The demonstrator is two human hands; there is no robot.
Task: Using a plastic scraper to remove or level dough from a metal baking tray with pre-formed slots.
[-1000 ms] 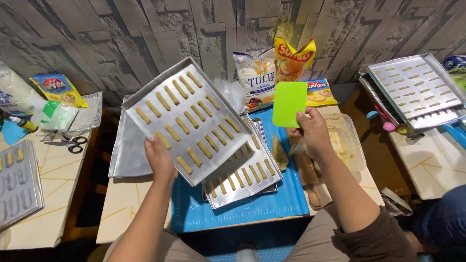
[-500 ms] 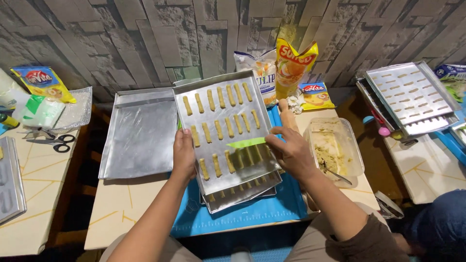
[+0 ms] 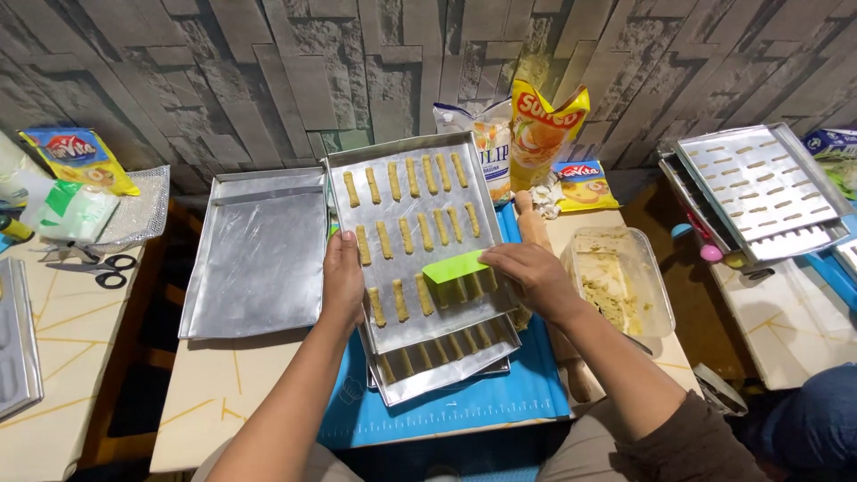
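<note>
My left hand [image 3: 343,278] grips the left edge of a metal baking tray [image 3: 357,168] lined with rows of pale dough sticks [image 3: 406,236]. This tray rests on top of another filled tray [image 3: 444,368]. My right hand [image 3: 529,270] holds a flat green scraper [image 3: 453,266] and presses it down over the dough sticks near the top tray's right edge. Both trays lie on a blue mat [image 3: 464,406] on the low table.
An empty metal tray [image 3: 259,250] lies left of the stack. A clear tub of dough [image 3: 616,281] stands to the right, snack bags [image 3: 543,132] behind. Scissors [image 3: 94,268] lie far left. More filled trays [image 3: 759,187] sit at the right. A wooden rolling pin [image 3: 571,361] lies under my right arm.
The view has steadied. The top tray swung from tilted to square over the lower one. My right hand brought the green scraper down from the air onto the dough sticks.
</note>
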